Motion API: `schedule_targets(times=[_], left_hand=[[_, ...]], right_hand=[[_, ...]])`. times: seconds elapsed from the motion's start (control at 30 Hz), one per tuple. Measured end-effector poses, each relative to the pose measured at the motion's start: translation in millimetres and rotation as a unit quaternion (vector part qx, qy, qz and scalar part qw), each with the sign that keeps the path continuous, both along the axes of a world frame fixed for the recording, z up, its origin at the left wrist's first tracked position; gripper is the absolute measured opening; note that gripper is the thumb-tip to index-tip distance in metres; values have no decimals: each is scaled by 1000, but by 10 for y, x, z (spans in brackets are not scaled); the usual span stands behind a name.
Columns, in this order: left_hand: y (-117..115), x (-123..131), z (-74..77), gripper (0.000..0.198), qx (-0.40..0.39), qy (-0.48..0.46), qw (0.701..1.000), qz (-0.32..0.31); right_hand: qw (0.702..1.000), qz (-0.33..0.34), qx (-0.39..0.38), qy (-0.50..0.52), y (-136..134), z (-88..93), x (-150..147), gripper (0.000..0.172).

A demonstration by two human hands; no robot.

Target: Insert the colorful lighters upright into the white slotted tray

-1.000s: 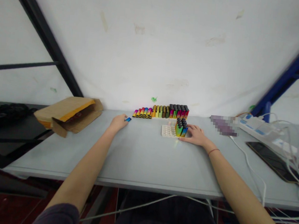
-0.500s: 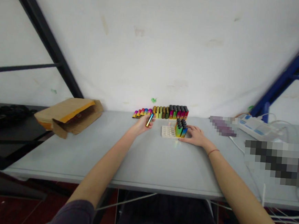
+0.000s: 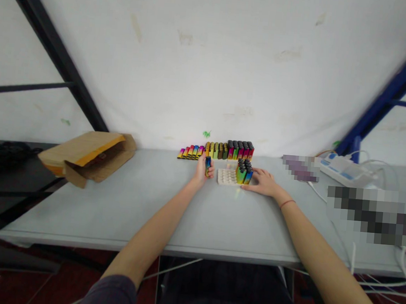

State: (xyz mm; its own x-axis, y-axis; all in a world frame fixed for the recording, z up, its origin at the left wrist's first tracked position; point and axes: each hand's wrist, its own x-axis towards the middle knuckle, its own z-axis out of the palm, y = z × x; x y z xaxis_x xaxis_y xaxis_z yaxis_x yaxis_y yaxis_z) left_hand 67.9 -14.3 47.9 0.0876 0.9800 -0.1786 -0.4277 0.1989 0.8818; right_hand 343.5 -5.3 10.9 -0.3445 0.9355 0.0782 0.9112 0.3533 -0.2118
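Note:
My left hand [image 3: 201,172] is shut on a rainbow-gradient lighter [image 3: 207,166], which stands upright in its fingers just left of a white moulded tray [image 3: 226,176] with round pockets. A tight block of upright lighters [image 3: 241,173] with black tops stands at the tray's right end. My right hand [image 3: 264,183] lies flat on the table, its fingers apart and its fingertips at that block. Behind both hands, more lighters stand in a row [image 3: 224,150], and several lie side by side [image 3: 190,153] at the row's left end.
A torn cardboard envelope [image 3: 86,158] lies at the table's left edge. To the right are a power strip [image 3: 345,169], white cables and two pixelated patches [image 3: 366,215]. A white wall rises behind the grey table [image 3: 113,215], between dark and blue frame posts.
My left hand has moved right from the lying lighters to beside the tray, and its lighter has turned from tilted to upright. My right hand has stayed in place.

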Motion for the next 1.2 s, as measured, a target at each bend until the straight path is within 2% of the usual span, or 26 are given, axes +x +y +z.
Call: schedule_targets(times=[0.1, 0.37, 0.63, 0.77, 0.97, 1.2], left_hand=[[-3, 3, -28, 61, -13, 13, 1000, 11], [-7, 44, -58, 47, -41, 28, 998, 37], [-24, 38, -59, 50, -25, 22, 998, 58], [-22, 40, -56, 56, -30, 27, 998, 51], [-5, 40, -52, 51, -46, 24, 998, 45], [23, 16, -99, 52, -20, 16, 998, 51]], right_hand=[[1000, 0, 8, -2, 3, -9, 7, 82], [1000, 0, 6, -1, -1, -2, 7, 81], [1000, -2, -4, -7, -16, 25, -5, 81], [1000, -2, -3, -6, -19, 24, -6, 82], [1000, -1, 5, 0, -4, -3, 2, 82], [1000, 0, -1, 2, 10, -17, 9, 84]])
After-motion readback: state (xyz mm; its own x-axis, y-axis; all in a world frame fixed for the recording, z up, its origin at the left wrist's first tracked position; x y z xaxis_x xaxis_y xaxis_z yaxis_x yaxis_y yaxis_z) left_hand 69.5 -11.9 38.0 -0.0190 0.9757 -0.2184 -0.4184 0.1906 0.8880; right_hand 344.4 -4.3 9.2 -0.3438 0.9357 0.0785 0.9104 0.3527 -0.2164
